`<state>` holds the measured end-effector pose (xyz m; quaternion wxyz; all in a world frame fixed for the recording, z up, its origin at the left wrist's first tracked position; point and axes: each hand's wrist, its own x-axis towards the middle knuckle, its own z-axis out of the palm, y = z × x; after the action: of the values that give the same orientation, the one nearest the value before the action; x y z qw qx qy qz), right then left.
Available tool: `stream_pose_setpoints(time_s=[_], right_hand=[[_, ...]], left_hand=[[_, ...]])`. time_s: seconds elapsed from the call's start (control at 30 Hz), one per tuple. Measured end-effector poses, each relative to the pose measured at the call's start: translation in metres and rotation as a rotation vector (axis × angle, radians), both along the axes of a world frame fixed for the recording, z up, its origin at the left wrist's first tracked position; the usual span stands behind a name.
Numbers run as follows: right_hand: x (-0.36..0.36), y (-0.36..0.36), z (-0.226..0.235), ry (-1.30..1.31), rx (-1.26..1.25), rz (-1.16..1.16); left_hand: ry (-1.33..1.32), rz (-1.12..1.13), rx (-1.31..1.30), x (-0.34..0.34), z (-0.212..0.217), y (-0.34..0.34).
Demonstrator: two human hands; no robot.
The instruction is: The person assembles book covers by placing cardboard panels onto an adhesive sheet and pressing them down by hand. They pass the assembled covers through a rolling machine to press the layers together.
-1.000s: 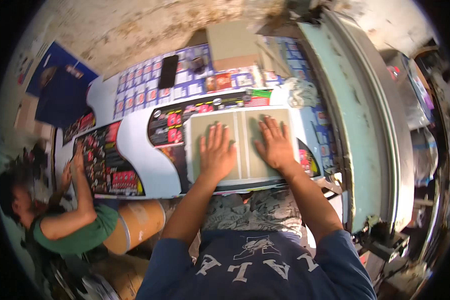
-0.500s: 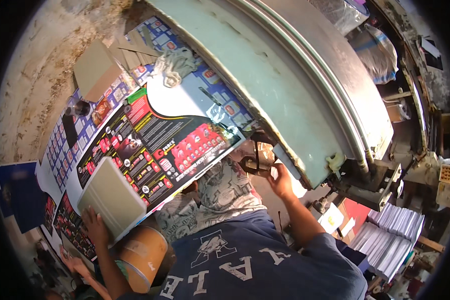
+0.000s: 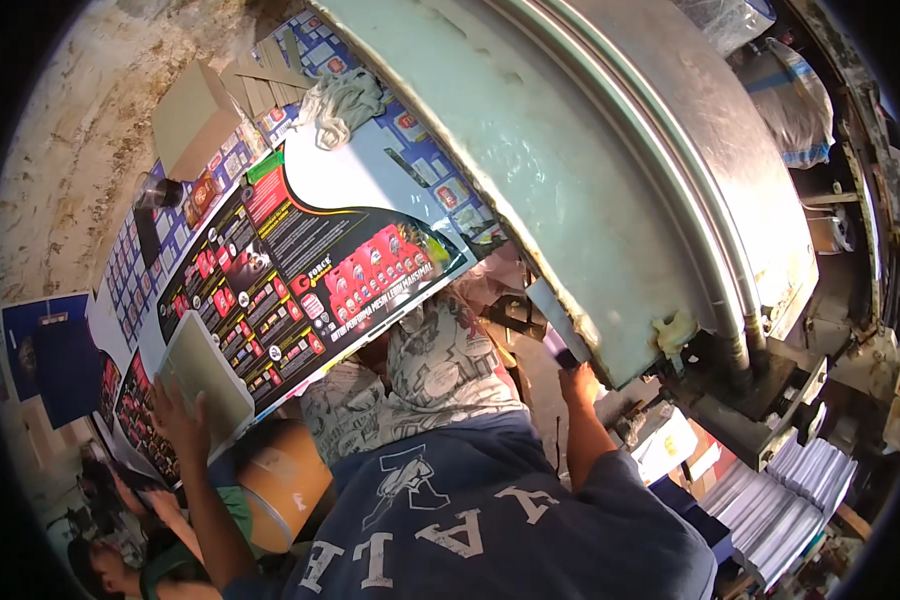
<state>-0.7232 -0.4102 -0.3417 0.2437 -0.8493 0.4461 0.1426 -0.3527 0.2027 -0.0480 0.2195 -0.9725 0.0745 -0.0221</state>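
Note:
My left hand [image 3: 182, 418] rests with fingers spread against the lower left edge of a pale grey-green stack of boards [image 3: 208, 375]. This stack lies on a large glossy printed sheet [image 3: 315, 285] in black, red and white. My right hand [image 3: 578, 386] is on the right, low beside the edge of a big pale green machine [image 3: 530, 200]. Its fingers are closed around a small dark piece that I cannot make out. Near that hand, a brown metal bracket [image 3: 515, 312] sits under the machine's edge.
Grey rags [image 3: 338, 105], a cardboard box [image 3: 192, 118] and a dark cup [image 3: 158, 190] stand on the blue patterned surface at the back left. A co-worker [image 3: 165, 550] leans in at lower left beside a tan drum-like seat [image 3: 282, 482]. Paper stacks [image 3: 770, 510] lie at right.
My right hand has moved down from the bracket and closed on a dark piece. My left hand stays at the board stack, its fingers shifted higher. The co-worker's head has come into view.

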Motion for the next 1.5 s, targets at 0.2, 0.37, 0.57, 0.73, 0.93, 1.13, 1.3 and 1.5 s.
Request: stream_pose_setpoints(time_s=[0.2, 0.37, 0.57, 0.73, 0.93, 1.13, 1.3, 1.5], right_hand=[[-0.057, -0.062, -0.018, -0.323, -0.263, -0.087], [-0.07, -0.211, 0.115, -0.142, -0.712, -0.297], [0.015, -0.319, 0.42, 0.06, -1.261, -0.125], [0.217, -0.281, 0.551, 0.078, -1.3, 0.23], [0.401, -0.164, 0.501, 0.134, -1.274, 0.713], [0.459, -0.175, 0.457, -0.186, -0.691, 0.559], [0.445, -0.264, 0.447, -0.36, -0.544, 0.771], [0.454, -0.266, 0.396, -0.176, -0.453, 0.125]], left_hand=[[0.039, -0.35, -0.382, 0.024, 0.007, -0.104], [0.085, -0.403, -0.497, 0.014, 0.012, -0.151], [0.158, -0.465, -0.687, 0.023, 0.013, -0.163], [0.094, -0.49, -0.969, 0.023, 0.009, -0.205], [0.047, -0.503, -1.108, 0.02, 0.021, -0.23], [0.05, -0.278, -1.119, 0.0, 0.013, -0.179], [0.043, -0.12, -1.105, -0.017, -0.001, -0.137], [0.224, -0.357, -1.347, 0.033, 0.033, -0.244]])
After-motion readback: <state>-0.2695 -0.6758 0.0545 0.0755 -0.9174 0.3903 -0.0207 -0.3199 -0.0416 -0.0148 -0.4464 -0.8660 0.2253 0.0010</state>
